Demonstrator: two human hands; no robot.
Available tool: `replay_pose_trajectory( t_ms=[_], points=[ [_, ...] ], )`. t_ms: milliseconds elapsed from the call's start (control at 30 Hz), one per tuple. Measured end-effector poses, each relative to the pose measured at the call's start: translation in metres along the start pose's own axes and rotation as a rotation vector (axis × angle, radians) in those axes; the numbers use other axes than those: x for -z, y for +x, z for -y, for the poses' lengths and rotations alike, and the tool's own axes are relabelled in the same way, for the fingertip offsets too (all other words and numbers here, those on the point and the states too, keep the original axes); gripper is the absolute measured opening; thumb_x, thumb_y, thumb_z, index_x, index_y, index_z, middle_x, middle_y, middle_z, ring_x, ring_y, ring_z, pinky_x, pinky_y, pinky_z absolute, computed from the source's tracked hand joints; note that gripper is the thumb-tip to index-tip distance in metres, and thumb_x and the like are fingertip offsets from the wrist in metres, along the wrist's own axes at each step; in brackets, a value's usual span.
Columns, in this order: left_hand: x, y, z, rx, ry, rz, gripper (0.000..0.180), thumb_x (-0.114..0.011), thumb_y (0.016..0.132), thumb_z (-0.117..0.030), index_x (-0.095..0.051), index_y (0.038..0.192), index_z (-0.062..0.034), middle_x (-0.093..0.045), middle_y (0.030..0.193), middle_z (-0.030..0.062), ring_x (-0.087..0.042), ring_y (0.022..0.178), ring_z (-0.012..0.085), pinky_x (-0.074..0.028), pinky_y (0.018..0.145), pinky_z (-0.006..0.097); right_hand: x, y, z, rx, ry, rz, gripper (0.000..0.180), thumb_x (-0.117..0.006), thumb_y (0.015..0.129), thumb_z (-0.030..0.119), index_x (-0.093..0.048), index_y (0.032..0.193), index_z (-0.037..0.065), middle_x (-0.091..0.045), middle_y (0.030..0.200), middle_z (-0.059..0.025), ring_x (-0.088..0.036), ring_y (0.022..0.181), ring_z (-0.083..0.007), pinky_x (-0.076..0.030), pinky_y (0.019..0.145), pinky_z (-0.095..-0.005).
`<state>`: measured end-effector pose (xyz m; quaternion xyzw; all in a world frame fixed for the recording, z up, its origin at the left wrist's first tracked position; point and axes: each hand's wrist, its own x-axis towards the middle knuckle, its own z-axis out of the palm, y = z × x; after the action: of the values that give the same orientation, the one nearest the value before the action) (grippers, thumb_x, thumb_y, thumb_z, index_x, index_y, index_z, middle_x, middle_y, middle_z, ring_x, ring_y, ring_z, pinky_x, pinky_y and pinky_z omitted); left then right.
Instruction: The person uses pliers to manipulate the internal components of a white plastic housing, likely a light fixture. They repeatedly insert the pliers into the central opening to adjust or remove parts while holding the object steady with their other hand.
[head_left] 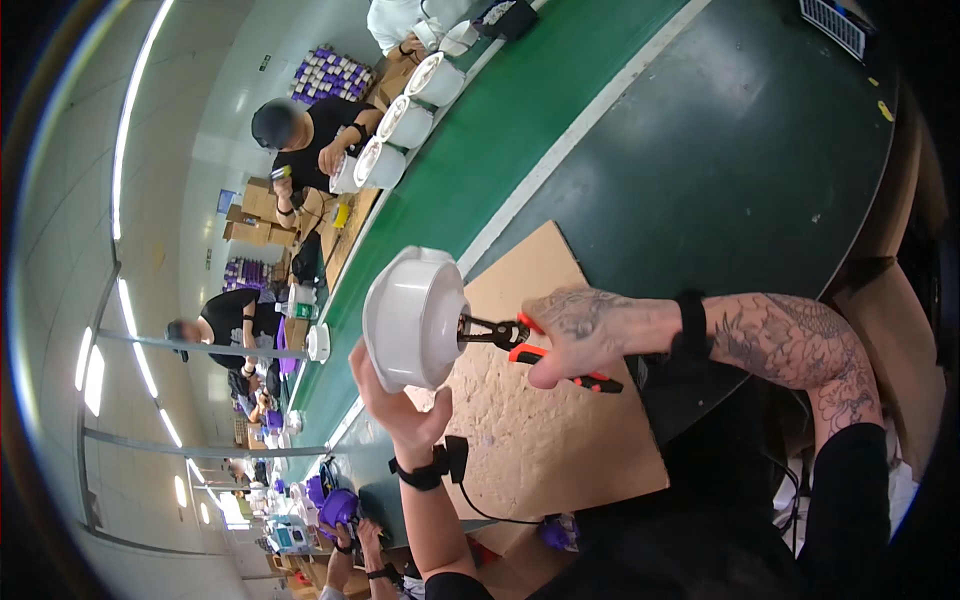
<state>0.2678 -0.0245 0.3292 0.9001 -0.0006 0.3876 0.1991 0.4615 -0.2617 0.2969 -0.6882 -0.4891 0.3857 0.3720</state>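
My left hand cups the white round housing, grip wrapped on its lower edge, holding it up above the brown cardboard sheet on the green worktop. My right hand squeezes the orange-handled pliers, grip closed on the handles, their nose touching the housing's centre.

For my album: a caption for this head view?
Left hand holds a white bowl; right hand works pliers on it.
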Motion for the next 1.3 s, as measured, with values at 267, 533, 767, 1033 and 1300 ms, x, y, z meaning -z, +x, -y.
replay_pose_trajectory(
  t_ms=[267, 533, 767, 1033, 1300],
  points=[
    [-0.034, 0.041, -0.060, 0.199, 0.197, -0.091, 0.068, -0.091, 0.070, -0.015, -0.062, 0.128, 0.0048, -0.069, 0.117, 0.0179, -0.070, 0.109, 0.0265, -0.057, 0.088, 0.037, -0.007, -0.006, -0.003, 0.098, -0.198, -0.289, 0.049, -0.075, 0.069, 0.034, -0.056, 0.096, -0.003, -0.064, 0.083, -0.0201, -0.068, 0.083, -0.0372, -0.052, 0.078, -0.0448],
    [-0.027, -0.006, -0.010, 0.062, -0.013, -0.333, 0.074, -0.091, 0.076, -0.023, -0.053, 0.132, 0.0073, -0.064, 0.122, 0.0185, -0.068, 0.108, 0.0281, -0.056, 0.095, 0.041, -0.024, 0.022, -0.024, 0.128, 0.725, 0.399, 0.035, -0.071, 0.076, 0.037, -0.055, 0.078, 0.006, -0.047, 0.066, 0.0003, -0.048, 0.061, -0.0195, -0.040, 0.060, -0.0355],
    [-0.035, 0.028, -0.053, 0.151, 0.154, -0.207, 0.066, -0.092, 0.071, -0.017, -0.060, 0.124, 0.0053, -0.070, 0.110, 0.0176, -0.071, 0.099, 0.0284, -0.056, 0.088, 0.041, -0.017, -0.002, -0.009, 0.130, -0.209, -0.360, 0.055, -0.078, 0.070, 0.041, -0.060, 0.097, -0.003, -0.067, 0.086, -0.0232, -0.069, 0.086, -0.0386, -0.052, 0.077, -0.0451],
    [-0.038, 0.006, -0.020, -0.133, 0.140, -0.386, 0.065, -0.087, 0.074, -0.017, -0.059, 0.129, 0.0036, -0.071, 0.118, 0.0230, -0.072, 0.110, 0.0358, -0.055, 0.096, 0.046, -0.031, 0.010, -0.021, 0.170, 1.113, 0.557, 0.027, -0.064, 0.083, 0.033, -0.051, 0.072, 0.012, -0.046, 0.066, -0.0008, -0.048, 0.060, -0.0112, -0.039, 0.058, -0.0309],
    [-0.042, 0.028, -0.067, 0.091, 0.187, -0.252, 0.067, -0.083, 0.075, -0.006, -0.055, 0.135, 0.0032, -0.063, 0.140, 0.0277, -0.067, 0.125, 0.0357, -0.054, 0.102, 0.045, -0.008, -0.005, -0.002, 0.102, -0.194, -0.291, 0.063, -0.080, 0.070, 0.038, -0.057, 0.108, -0.006, -0.066, 0.087, -0.0268, -0.067, 0.087, -0.0445, -0.052, 0.079, -0.0486]
  ],
)
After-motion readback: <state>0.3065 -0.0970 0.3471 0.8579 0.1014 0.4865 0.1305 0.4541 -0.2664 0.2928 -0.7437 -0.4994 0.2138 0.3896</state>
